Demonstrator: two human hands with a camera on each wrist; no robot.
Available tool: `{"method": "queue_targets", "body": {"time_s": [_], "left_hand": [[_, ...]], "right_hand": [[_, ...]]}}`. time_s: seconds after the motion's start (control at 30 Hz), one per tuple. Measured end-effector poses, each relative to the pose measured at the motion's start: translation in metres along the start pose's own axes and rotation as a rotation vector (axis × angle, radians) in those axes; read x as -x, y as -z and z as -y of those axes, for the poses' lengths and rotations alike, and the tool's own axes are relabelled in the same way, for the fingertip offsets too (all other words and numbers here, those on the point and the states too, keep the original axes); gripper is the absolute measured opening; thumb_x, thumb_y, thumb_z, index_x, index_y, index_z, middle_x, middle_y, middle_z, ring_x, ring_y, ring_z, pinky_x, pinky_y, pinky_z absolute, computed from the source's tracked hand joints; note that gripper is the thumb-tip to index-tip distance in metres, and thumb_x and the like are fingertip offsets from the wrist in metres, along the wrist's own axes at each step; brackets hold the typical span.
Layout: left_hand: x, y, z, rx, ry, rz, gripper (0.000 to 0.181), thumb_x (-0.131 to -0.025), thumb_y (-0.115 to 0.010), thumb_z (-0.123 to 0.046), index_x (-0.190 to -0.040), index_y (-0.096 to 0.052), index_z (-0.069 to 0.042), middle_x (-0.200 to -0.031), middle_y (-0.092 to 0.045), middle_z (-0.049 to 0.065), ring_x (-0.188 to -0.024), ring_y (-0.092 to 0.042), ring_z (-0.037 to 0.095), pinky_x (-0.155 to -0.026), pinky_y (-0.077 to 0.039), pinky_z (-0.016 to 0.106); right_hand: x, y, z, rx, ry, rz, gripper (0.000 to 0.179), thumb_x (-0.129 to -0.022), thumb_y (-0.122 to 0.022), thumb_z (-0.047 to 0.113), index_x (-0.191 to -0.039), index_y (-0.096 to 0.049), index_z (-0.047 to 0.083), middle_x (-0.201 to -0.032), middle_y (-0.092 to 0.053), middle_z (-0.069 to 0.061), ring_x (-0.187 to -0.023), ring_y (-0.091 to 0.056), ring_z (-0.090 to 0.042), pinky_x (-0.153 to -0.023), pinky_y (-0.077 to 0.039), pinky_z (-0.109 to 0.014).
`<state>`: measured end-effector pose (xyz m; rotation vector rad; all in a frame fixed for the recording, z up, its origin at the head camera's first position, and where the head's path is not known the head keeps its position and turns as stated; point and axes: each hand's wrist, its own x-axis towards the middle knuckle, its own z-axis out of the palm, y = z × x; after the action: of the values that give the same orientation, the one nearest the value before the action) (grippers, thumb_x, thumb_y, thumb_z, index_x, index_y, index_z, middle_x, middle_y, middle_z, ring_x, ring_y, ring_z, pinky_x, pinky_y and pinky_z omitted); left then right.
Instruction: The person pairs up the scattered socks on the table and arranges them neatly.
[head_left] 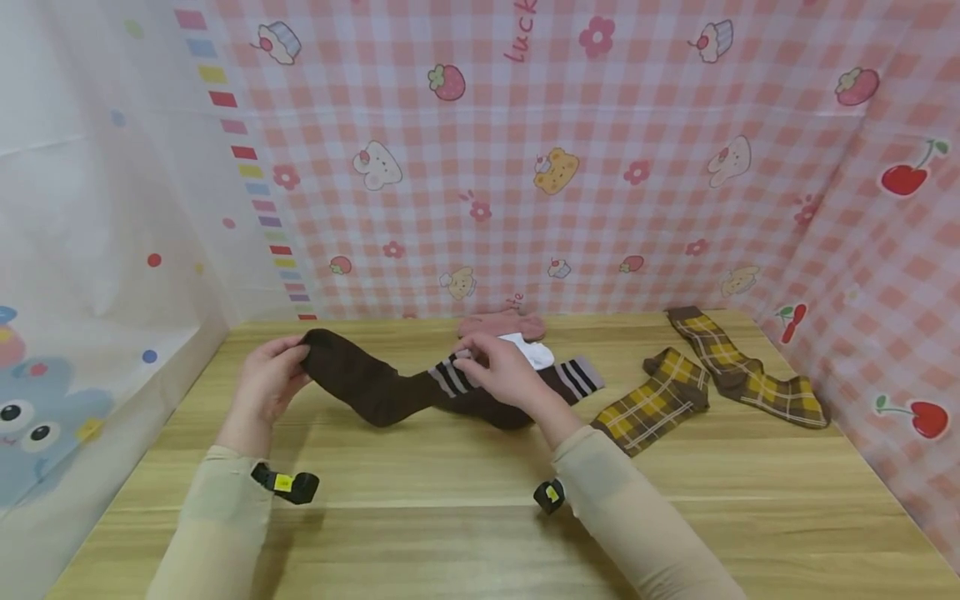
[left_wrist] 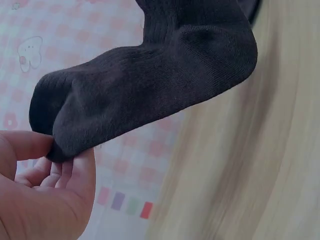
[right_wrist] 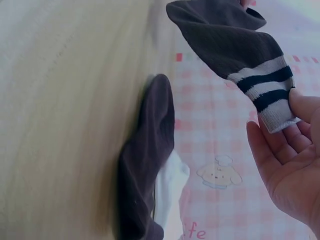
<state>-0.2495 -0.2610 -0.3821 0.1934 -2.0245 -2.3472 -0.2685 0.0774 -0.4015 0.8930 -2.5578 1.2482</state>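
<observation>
A dark brown sock point(head_left: 360, 379) with a grey and black striped cuff hangs between both hands above the table. My left hand point(head_left: 272, 375) pinches its toe end between thumb and fingers, also plain in the left wrist view. At the other end my right hand point(head_left: 502, 371) pinches the striped cuff point(right_wrist: 270, 92). Behind and below lies a second dark brown sock point(right_wrist: 145, 165) with a matching striped cuff point(head_left: 581, 377), partly hidden by the right hand. A white sock point(head_left: 536, 350) and a pink sock point(head_left: 502, 323) lie beyond it, partly covered.
Two yellow and brown plaid socks lie at the right of the wooden table point(head_left: 420, 525), a nearer one point(head_left: 656, 400) and a farther one point(head_left: 750, 367). A pink checked cloth point(head_left: 487, 208) hangs behind, and printed cloths stand along both sides.
</observation>
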Motion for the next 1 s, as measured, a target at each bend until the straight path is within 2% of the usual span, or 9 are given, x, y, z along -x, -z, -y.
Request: {"method": "queue_targets", "body": {"time_s": [0.13, 0.27, 0.4, 0.53, 0.67, 0.77, 0.87, 1.0], "left_hand": [[0.000, -0.005, -0.002, 0.076, -0.002, 0.072, 0.020, -0.101, -0.053, -0.004, -0.092, -0.067, -0.016, -0.087, -0.067, -0.005, -0.080, -0.066, 0.005, -0.069, -0.054, 0.020], [0.001, -0.013, -0.003, 0.079, -0.042, 0.090, 0.020, -0.099, -0.058, -0.005, -0.090, -0.070, -0.018, -0.092, -0.067, -0.004, -0.081, -0.066, 0.007, -0.072, -0.055, 0.021], [0.000, -0.022, -0.003, 0.006, -0.107, 0.058, 0.015, -0.096, -0.064, -0.006, -0.092, -0.071, -0.018, -0.091, -0.066, -0.004, -0.076, -0.066, 0.008, -0.071, -0.056, 0.022], [0.000, -0.031, -0.002, -0.045, -0.156, 0.000, 0.006, -0.095, -0.066, -0.007, -0.097, -0.071, -0.009, -0.085, -0.066, -0.004, -0.070, -0.066, 0.007, -0.066, -0.057, 0.022], [-0.001, -0.041, -0.002, -0.120, -0.197, -0.042, 0.019, -0.095, -0.066, -0.011, -0.105, -0.065, 0.005, -0.079, -0.064, -0.005, -0.064, -0.065, 0.007, -0.063, -0.057, 0.024], [-0.002, -0.049, -0.001, -0.216, -0.238, -0.069, 0.027, -0.095, -0.066, -0.012, -0.108, -0.061, 0.012, -0.075, -0.062, -0.005, -0.061, -0.063, 0.006, -0.061, -0.057, 0.024], [-0.001, -0.056, -0.001, -0.306, -0.270, -0.073, 0.031, -0.095, -0.067, -0.013, -0.110, -0.061, 0.014, -0.076, -0.062, -0.003, -0.059, -0.062, 0.005, -0.060, -0.057, 0.024], [0.000, -0.067, 0.000, -0.389, -0.296, -0.046, 0.031, -0.095, -0.066, -0.014, -0.111, -0.063, 0.013, -0.079, -0.063, 0.003, -0.057, -0.063, 0.005, -0.060, -0.057, 0.024]], "right_hand": [[0.001, 0.009, -0.004, -0.050, -0.008, -0.047, 0.009, -0.096, -0.066, 0.011, -0.102, -0.065, 0.004, -0.085, -0.062, -0.003, -0.069, -0.051, -0.012, -0.065, -0.046, -0.028], [0.000, 0.019, -0.006, -0.070, 0.004, -0.105, 0.006, -0.096, -0.065, 0.008, -0.098, -0.065, 0.002, -0.088, -0.061, -0.006, -0.068, -0.050, -0.013, -0.065, -0.045, -0.027], [0.001, 0.031, -0.008, -0.086, -0.036, -0.163, 0.009, -0.097, -0.064, 0.009, -0.099, -0.064, 0.000, -0.082, -0.058, -0.006, -0.067, -0.050, -0.014, -0.064, -0.043, -0.028], [0.003, 0.043, -0.008, -0.149, -0.112, -0.204, 0.011, -0.098, -0.062, 0.009, -0.101, -0.063, -0.002, -0.083, -0.061, -0.008, -0.070, -0.053, -0.015, -0.064, -0.045, -0.027], [0.007, 0.056, -0.008, -0.159, -0.129, -0.267, 0.013, -0.098, -0.063, 0.010, -0.101, -0.064, -0.003, -0.087, -0.065, -0.011, -0.071, -0.055, -0.015, -0.064, -0.046, -0.026], [0.009, 0.067, -0.010, -0.134, -0.092, -0.321, 0.011, -0.096, -0.064, 0.007, -0.097, -0.064, -0.004, -0.081, -0.063, -0.010, -0.067, -0.052, -0.013, -0.062, -0.044, -0.024], [0.013, 0.077, -0.012, -0.128, -0.080, -0.358, 0.011, -0.096, -0.065, 0.007, -0.096, -0.064, -0.004, -0.075, -0.058, -0.008, -0.062, -0.047, -0.011, -0.058, -0.040, -0.023], [0.018, 0.090, -0.017, -0.127, -0.116, -0.368, 0.015, -0.097, -0.063, 0.010, -0.101, -0.064, -0.005, -0.079, -0.058, -0.008, -0.063, -0.047, -0.012, -0.057, -0.040, -0.023]]}}
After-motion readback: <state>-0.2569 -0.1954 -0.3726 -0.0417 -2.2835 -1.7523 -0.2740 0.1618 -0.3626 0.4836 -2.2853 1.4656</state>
